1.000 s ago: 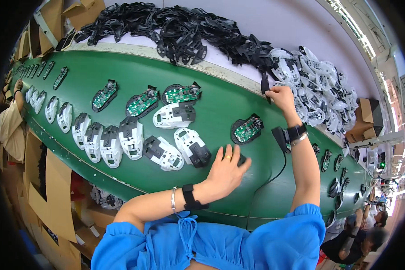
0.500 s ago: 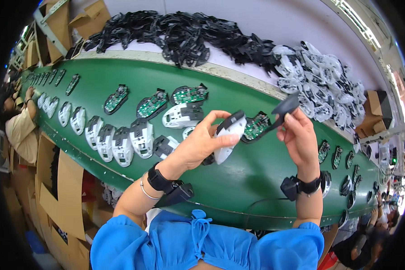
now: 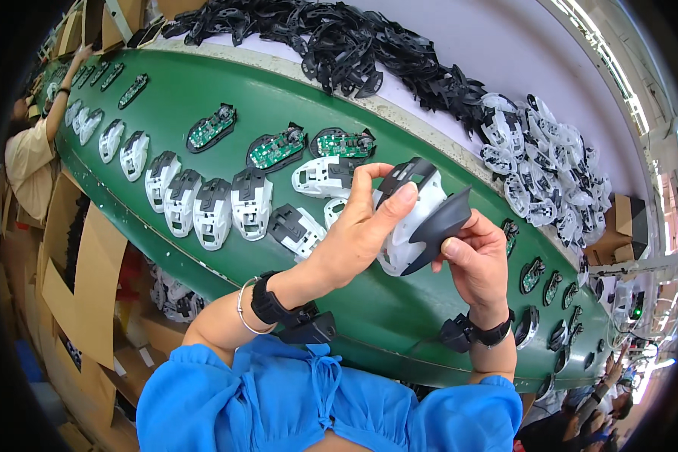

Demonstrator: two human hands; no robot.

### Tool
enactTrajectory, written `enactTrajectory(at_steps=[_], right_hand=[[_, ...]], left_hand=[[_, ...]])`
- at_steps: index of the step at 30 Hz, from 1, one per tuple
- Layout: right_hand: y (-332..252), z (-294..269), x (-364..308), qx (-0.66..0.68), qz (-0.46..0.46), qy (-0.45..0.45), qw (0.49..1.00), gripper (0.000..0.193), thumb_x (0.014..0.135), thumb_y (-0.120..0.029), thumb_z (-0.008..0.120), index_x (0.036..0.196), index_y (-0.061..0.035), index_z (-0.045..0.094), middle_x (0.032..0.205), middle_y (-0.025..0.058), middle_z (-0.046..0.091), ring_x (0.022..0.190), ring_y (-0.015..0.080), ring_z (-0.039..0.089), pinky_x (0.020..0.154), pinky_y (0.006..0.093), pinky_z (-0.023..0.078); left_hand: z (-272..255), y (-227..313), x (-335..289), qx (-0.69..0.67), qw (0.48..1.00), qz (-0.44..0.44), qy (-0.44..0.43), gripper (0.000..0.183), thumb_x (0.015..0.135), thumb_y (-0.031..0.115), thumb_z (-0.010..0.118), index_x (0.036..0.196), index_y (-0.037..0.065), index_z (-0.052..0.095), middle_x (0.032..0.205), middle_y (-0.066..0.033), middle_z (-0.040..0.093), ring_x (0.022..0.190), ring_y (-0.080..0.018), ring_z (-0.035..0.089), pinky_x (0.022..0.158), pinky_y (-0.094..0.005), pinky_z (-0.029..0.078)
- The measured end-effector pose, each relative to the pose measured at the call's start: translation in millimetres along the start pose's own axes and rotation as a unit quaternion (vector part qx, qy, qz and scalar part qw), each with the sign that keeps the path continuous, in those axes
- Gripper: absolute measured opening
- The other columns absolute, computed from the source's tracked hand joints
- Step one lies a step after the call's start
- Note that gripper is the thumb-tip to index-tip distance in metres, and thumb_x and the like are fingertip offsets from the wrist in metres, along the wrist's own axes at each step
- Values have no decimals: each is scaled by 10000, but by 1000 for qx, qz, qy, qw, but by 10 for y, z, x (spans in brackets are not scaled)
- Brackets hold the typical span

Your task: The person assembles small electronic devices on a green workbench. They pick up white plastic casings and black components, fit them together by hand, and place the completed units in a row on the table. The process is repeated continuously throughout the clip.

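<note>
My left hand (image 3: 354,237) is closed around a white mouse shell (image 3: 428,197) with a black upper part, thumb on its face. Pinched between the thumb and fingers of my right hand (image 3: 476,264) is a curved dark grey side cover (image 3: 438,227). It lies against the right side of the shell; whether it is seated cannot be seen. Just left of my hands, a grey-and-white shell (image 3: 297,228) and another white shell (image 3: 322,178) lie on the green table (image 3: 279,83). Mouse bases with green circuit boards (image 3: 279,149) sit beyond them.
More white shells (image 3: 211,211) line the table's near left side. Behind the table are heaps of black parts (image 3: 339,49) and white shells (image 3: 539,158). Further circuit-board bases (image 3: 533,275) stand at right. A co-worker (image 3: 30,162) is at far left, near cardboard boxes (image 3: 90,279).
The dark side cover, held apart from the shell before, now lies against its right side. Both hands have come together. The whole view has shifted slightly.
</note>
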State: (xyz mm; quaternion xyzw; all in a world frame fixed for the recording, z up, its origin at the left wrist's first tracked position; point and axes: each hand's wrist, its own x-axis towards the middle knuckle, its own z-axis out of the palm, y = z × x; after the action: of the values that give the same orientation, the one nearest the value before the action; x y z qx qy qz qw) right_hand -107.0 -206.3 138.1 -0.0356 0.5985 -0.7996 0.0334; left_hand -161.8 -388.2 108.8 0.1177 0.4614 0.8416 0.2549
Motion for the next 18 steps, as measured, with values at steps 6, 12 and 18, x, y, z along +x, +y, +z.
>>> enactTrajectory(at_steps=[6,12,18], right_hand=[[-11,49,-16,-58,-5,29,998,152,803,33,699,929,45,615,800,110,664,666,164,662,596,260,554],[37,30,-18,-139,-40,51,988,156,782,46,723,884,48,605,760,97,655,666,157,670,614,254,561],[11,55,18,-123,-43,67,989,153,783,37,726,879,47,608,772,83,650,685,151,667,647,267,574]], left_hand=[[0,51,-30,74,995,60,4,491,990,370,509,1298,44,310,1103,-83,504,1006,-95,485,855,-259,433],[-23,100,-43,116,992,54,15,543,971,371,551,1310,32,298,1134,-104,490,1012,-118,492,870,-273,440],[-130,129,-70,184,981,44,-48,893,798,319,767,1417,1,208,1308,-167,424,1219,-216,436,1018,-336,379]])
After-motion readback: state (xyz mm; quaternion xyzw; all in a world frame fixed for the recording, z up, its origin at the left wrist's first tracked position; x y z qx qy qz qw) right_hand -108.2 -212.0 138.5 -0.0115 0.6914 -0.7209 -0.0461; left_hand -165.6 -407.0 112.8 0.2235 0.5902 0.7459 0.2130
